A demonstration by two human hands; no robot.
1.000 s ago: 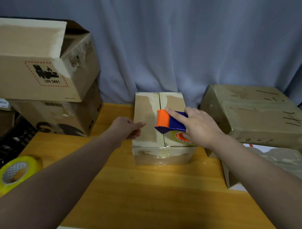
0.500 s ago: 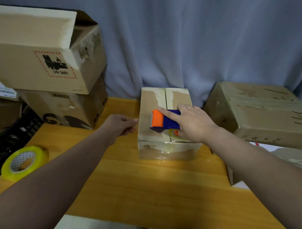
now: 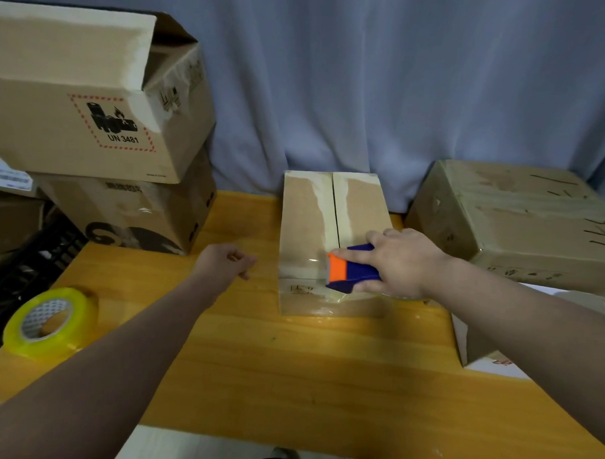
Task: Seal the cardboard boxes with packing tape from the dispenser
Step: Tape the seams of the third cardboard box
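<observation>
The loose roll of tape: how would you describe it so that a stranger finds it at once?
Start at the wooden table. Go to its near left corner, in front of the stacked boxes. There sits the roll of tape, yellow and ring-shaped, the only round thing among boxes.

A pale blue-grey pleated fabric curtain (image 3: pixel 368 77) hangs behind the far edge of the orange-brown wooden table (image 3: pixel 289 366). A loose roll of yellowish tape (image 3: pixel 80 328) lies flat at the table's left edge. A black slatted plastic crate (image 3: pixel 22 271) sits just beyond that edge.
</observation>
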